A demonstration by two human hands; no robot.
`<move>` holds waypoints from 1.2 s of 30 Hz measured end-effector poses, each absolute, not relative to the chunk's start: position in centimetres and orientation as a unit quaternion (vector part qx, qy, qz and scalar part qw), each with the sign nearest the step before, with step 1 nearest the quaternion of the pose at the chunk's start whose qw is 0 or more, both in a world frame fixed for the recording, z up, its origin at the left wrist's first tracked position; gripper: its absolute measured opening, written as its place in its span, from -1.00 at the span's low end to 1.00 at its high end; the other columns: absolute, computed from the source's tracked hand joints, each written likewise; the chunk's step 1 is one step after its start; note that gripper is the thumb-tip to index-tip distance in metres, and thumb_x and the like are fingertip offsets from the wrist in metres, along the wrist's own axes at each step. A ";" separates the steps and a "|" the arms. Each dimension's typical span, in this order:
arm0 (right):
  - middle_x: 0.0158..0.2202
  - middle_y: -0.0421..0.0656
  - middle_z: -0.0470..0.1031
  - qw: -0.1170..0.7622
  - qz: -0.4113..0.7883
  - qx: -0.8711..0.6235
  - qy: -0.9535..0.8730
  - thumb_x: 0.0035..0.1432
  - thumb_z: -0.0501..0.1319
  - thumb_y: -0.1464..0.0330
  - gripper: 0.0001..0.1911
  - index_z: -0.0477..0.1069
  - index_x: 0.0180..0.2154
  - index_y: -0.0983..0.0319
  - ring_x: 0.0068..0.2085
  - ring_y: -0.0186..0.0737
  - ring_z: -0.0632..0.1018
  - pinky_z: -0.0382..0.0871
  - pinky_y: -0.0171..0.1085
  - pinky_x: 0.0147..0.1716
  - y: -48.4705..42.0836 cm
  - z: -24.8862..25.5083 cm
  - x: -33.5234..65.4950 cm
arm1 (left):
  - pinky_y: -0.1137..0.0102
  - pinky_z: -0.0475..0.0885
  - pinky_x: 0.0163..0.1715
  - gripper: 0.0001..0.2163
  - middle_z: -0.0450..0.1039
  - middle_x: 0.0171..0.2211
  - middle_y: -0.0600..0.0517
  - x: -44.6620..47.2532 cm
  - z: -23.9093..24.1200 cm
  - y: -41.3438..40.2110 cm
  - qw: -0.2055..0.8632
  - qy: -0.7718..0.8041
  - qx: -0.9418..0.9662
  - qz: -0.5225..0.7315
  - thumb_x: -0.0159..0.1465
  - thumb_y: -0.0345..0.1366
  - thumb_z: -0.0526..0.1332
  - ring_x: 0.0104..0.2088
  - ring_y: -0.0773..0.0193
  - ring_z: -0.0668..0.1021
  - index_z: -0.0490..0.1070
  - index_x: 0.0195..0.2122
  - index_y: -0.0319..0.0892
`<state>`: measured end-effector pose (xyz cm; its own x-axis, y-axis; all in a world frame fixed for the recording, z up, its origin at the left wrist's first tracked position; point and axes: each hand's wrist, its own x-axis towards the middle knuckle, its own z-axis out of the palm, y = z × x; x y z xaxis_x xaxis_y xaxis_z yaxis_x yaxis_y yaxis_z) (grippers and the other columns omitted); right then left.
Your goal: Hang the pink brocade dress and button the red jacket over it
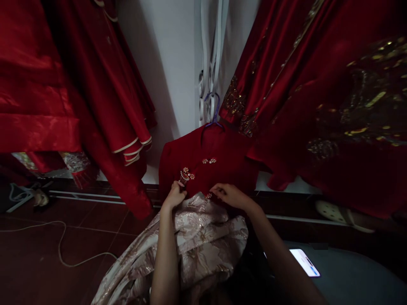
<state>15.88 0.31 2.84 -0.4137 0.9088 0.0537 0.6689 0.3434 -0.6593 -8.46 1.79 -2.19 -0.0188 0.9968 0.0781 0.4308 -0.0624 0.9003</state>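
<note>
A dark red jacket (232, 148) hangs in front of me on a purple hanger (216, 114). Its front carries a beaded flower fastening (209, 161) and a fan-shaped ornament with flowers (184, 175). Just below that ornament, my left hand (176, 195) is closed on the jacket's cloth. My right hand (228, 195) is held in a pinch beside a small flower bead (208, 196) on the jacket front; what lies between its fingertips is too small to make out. Pale pink brocade cloth (203, 237) is bunched under and between my forearms.
Red garments (127, 84) hang at left, and sequinned red ones (280, 84) at right. A white metal stand (210, 46) rises behind the jacket. A lit phone (304, 262) lies on a grey surface (349, 271). A cable (62, 241) crosses the tiled floor; a perforated clog (332, 212) is at right.
</note>
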 end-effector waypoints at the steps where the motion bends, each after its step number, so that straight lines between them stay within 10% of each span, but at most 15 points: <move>1: -0.29 -0.12 0.55 0.211 0.283 -0.498 -0.792 0.11 0.07 0.34 -0.76 0.47 -0.26 0.23 -0.31 -0.26 0.53 0.35 -0.32 -0.31 0.4 2.7 15.7 | 0.44 0.33 -0.28 -0.81 0.21 -0.42 0.10 -8.6 -2.2 1.6 0.388 0.576 0.602 0.395 0.08 -0.43 0.13 -0.41 0.39 0.36 0.17 -0.28 -0.17; 5: -0.37 -0.14 0.55 0.217 0.296 -0.503 -0.782 0.05 0.12 0.37 -0.84 0.46 -0.35 0.22 -0.35 -0.28 0.53 0.34 -0.35 -0.36 0.2 2.4 15.4 | 0.52 0.29 -0.47 -0.79 0.22 -0.47 0.13 -9.0 -2.0 1.1 0.482 0.526 0.593 0.373 0.17 -0.30 0.07 -0.53 0.44 0.33 0.14 -0.17 -0.16; 13: -0.32 -0.12 0.50 0.242 0.283 -0.522 -0.767 -0.05 0.23 0.37 -0.74 0.38 -0.23 0.23 -0.35 -0.29 0.50 0.32 -0.34 -0.36 0.9 -0.6 15.1 | 0.32 0.26 -0.05 -0.58 0.26 -0.18 -0.04 -8.5 -3.0 1.7 0.338 0.560 0.687 0.316 -0.05 -0.27 0.29 -0.12 0.21 0.37 0.23 -0.16 -0.20; 21: -0.43 -0.23 0.38 0.310 0.260 -0.491 -0.772 -0.10 0.24 0.37 -0.83 0.26 -0.41 0.22 -0.46 -0.38 0.42 0.28 -0.39 -0.47 1.7 -2.2 14.1 | 0.49 0.25 -0.41 -0.86 0.26 -0.47 0.14 -7.7 -0.3 1.3 0.248 0.531 0.679 0.441 0.07 -0.33 0.18 -0.50 0.43 0.32 0.22 -0.36 -0.17; 28: -0.45 -0.27 0.36 0.376 0.333 -0.504 -0.703 -0.13 0.26 0.33 -0.79 0.24 -0.43 0.21 -0.50 -0.39 0.46 0.31 -0.41 -0.57 1.9 -1.0 15.1 | 0.47 0.37 -0.38 -0.62 0.30 -0.32 0.06 -6.4 0.5 0.5 0.491 0.371 0.670 0.415 -0.02 -0.35 0.31 -0.41 0.44 0.43 0.18 -0.22 -0.18; 36: -0.51 -0.22 0.44 0.363 0.525 -0.459 -0.618 -0.15 0.31 0.22 -0.70 0.29 -0.45 0.26 -0.44 -0.34 0.51 0.47 -0.31 -0.42 1.0 1.2 14.8 | 0.48 0.37 -0.37 -0.80 0.33 -0.41 0.09 -6.9 -0.4 1.3 0.427 0.398 0.695 0.420 0.03 -0.35 0.25 -0.44 0.44 0.43 0.22 -0.36 -0.20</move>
<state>14.77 0.98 1.24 -0.3153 0.9484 -0.0348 0.1865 0.0260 -0.9821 -6.91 1.25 -0.38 0.3294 0.9121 0.2440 0.1951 -0.3186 0.9276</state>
